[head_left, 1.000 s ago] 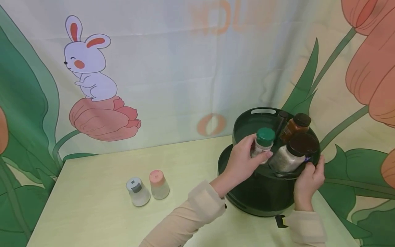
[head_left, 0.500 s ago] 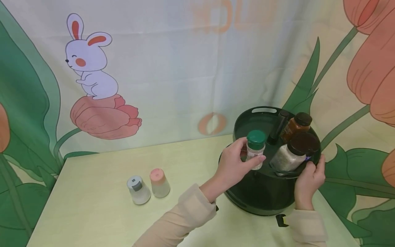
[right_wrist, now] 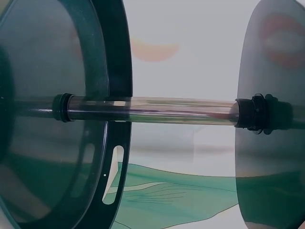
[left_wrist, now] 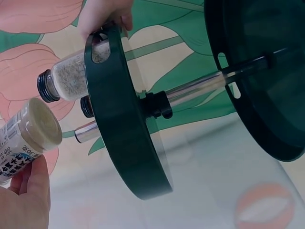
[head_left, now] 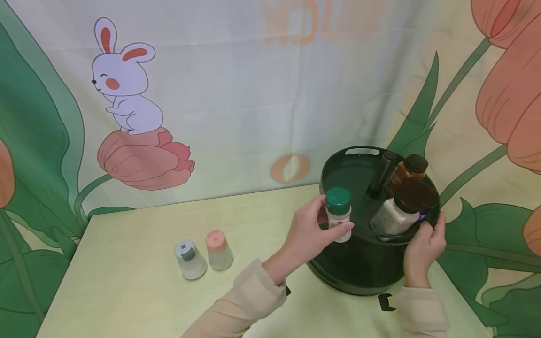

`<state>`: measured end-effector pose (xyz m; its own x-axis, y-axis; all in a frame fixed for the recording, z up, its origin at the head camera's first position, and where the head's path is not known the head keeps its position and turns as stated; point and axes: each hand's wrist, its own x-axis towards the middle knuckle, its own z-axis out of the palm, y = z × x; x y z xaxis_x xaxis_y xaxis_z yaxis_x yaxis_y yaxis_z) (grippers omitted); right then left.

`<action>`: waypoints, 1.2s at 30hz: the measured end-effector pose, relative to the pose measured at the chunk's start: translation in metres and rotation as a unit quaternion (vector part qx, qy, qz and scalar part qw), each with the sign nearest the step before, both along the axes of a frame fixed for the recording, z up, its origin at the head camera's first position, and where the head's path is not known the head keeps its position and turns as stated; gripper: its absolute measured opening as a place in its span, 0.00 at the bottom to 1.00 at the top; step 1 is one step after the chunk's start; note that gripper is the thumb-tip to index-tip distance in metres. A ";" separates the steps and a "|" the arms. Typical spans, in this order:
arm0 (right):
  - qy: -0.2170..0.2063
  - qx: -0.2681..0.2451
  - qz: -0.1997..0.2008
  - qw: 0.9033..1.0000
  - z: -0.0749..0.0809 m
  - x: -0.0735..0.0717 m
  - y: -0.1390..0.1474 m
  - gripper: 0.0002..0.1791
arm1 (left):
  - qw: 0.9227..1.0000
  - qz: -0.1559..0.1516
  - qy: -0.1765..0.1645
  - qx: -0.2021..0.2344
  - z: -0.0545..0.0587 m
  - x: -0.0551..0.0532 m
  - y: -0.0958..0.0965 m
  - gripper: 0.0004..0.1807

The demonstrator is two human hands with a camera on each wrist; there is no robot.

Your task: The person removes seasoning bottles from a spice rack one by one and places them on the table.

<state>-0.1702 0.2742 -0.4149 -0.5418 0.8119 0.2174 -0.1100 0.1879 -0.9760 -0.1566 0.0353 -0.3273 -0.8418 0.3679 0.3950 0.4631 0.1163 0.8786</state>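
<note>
At the far left, a white rabbit seated on a pink tulip [head_left: 128, 101] is printed on the pale fabric backdrop [head_left: 236, 103], below which a light yellow-green tabletop [head_left: 127, 300] is seen. Two cone-shaped shakers are stood upright just beside each other on it: a translucent shaker with a pale blue-grey cap [head_left: 190, 260], then a translucent shaker with a pink cap [head_left: 219, 251]. Further right, the left hand [head_left: 306, 227], cuffed by a beige sleeve [head_left: 258, 291], is closed around a small clear jar with a green cap and a printed label [head_left: 339, 211]; in the left wrist view the jar is seen to be held apart from the upper tray, with its base turned toward it. The round dark green upper tray with slotted handles [head_left: 344, 176] is carried above a matching lower tray [head_left: 359, 272], the two being joined by a clear tube with black collars [right_wrist: 176, 110]. On the upper tray, a dark central post [head_left: 382, 173] is followed by a dark-lidded jar of orange-brown contents [head_left: 399, 178] and a larger clear jar of whitish grains with a dark lid [head_left: 393, 219]. At the far right, the upper tray's rim is gripped by the right hand [head_left: 422, 256], its thumb being placed near the larger jar.
</note>
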 end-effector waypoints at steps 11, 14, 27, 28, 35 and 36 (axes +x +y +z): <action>0.002 0.003 -0.004 1.000 0.000 0.001 -0.001 0.27 | 1.000 0.005 0.001 -0.003 -0.032 -0.010 -0.018 0.21; 0.003 0.005 -0.004 1.000 0.000 0.001 -0.001 0.27 | 1.000 0.011 -0.001 0.005 -0.044 -0.014 -0.024 0.21; 0.010 0.008 0.003 1.000 0.000 -0.006 0.001 0.27 | 0.996 0.079 -0.039 -0.016 -0.049 -0.003 -0.046 0.19; 0.010 0.009 0.003 1.000 0.001 -0.007 0.001 0.27 | 0.996 0.081 -0.040 -0.016 -0.051 -0.004 -0.047 0.19; 0.004 0.008 0.005 1.000 0.005 -0.014 0.002 0.27 | 0.993 0.098 -0.052 -0.026 -0.087 -0.024 -0.051 0.19; 0.003 0.007 0.006 1.000 0.006 -0.015 0.002 0.27 | 0.993 0.101 -0.056 -0.029 -0.093 -0.028 -0.052 0.19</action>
<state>-0.1849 0.2759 -0.4093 -0.5503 0.8020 0.2325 -0.1177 0.2011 -0.9725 -0.1841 -0.0163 -0.4204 -0.9385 0.2059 0.2771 0.3241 0.2489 0.9127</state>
